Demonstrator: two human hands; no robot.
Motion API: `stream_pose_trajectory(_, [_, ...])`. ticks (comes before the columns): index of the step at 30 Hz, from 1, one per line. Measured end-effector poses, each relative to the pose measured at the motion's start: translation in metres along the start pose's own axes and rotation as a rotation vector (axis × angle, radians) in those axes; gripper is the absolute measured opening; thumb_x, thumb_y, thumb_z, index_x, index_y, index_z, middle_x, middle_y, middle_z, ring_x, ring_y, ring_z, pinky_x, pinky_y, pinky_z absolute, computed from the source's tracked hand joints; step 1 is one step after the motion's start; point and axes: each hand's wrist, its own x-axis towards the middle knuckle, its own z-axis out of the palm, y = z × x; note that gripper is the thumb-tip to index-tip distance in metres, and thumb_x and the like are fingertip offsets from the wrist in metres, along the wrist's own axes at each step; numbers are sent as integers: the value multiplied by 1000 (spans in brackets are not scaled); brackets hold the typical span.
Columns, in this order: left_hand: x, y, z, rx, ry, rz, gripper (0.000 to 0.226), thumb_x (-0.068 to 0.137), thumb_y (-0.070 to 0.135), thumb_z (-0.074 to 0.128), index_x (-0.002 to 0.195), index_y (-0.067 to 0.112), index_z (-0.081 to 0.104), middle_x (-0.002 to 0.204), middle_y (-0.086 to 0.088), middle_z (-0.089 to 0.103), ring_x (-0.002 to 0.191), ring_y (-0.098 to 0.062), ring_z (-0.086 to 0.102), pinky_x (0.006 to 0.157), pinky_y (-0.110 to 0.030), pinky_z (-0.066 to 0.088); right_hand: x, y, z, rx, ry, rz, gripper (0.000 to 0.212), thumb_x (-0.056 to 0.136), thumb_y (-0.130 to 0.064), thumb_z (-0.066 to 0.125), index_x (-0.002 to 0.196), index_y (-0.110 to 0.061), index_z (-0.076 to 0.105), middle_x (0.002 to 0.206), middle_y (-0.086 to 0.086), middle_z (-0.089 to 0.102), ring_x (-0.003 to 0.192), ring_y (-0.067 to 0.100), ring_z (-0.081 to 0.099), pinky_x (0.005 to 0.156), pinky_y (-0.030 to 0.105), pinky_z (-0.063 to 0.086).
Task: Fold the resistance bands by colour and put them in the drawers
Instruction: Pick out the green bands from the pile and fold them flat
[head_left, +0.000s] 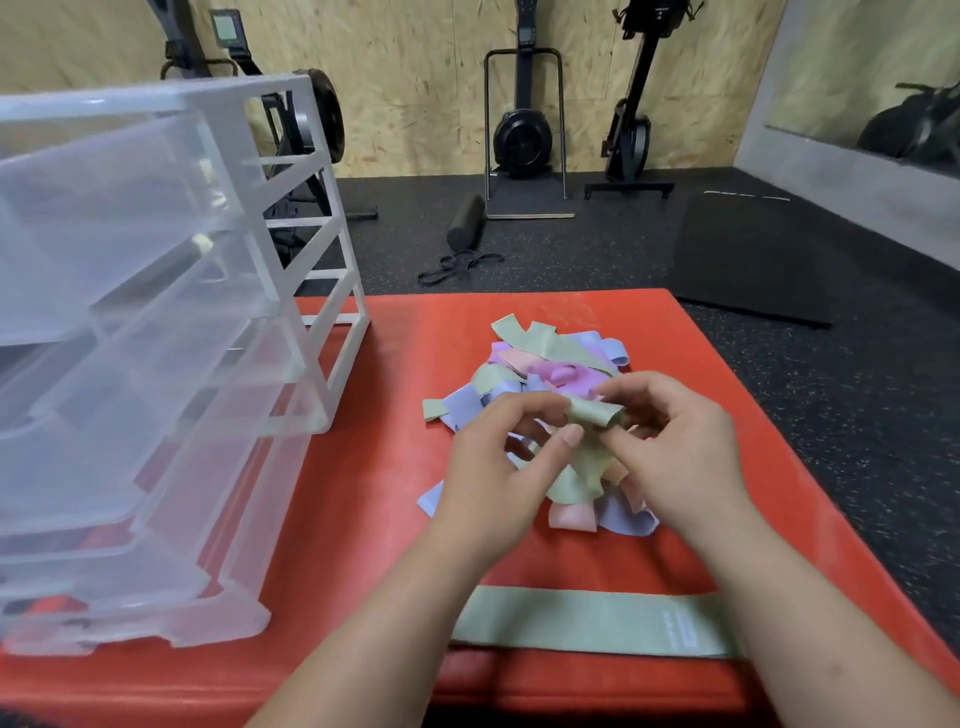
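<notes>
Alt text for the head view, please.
Both hands, left hand and right hand, hold a green resistance band over a mixed pastel band pile on a red mat. Clear plastic drawer unit stands left.

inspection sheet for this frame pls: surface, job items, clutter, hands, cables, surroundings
Surface: red padded mat, raised above black speckled floor.
Job's things: mixed pile of bands in green, blue, pink and purple; one green band lifted over the pile; one flat green band laid at the near edge; clear drawer unit at left, drawers pulled out, no bands visible inside.
Clutter: nothing seen on the mat.
Grippers: left hand and right hand both pinch the lifted green band with their fingers.
Cables: nothing seen; black loops lie on the floor.
Surroundings: rowing machines against a chipboard wall, black foam roller, black floor mat.
</notes>
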Motion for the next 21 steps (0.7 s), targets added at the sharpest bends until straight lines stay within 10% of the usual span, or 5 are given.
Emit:
stream_pose_trajectory(9, [-10,6,-14,-297,36,-357,20,107,32,64,123,21,67,101,4,82,94,-16,79,88,-37,63,-26,-8,33,218,-225,15,60,88,8,73,131,-34,66,121,-12,75,113,8,70,94,28,57])
stream_pose_trajectory(16, [-9,-11,-30,-70,8,-347,15,103,33,69,108,19,71,96,4,82,88,-17,79,88,-52,63,-28,-10,43,294,-351,16,65,92,23,43,137,-20,61,127,-6,75,123,8,67,97,25,55])
stream_pose_trajectory(21, [-5,-13,-41,-52,-14,-378,26,110,18,53,103,9,77,99,-7,78,84,-11,74,80,-32,63,-21,-3,48,183,-219,-10,43,97,2,63,127,-27,68,121,-14,75,112,14,72,96,41,58])
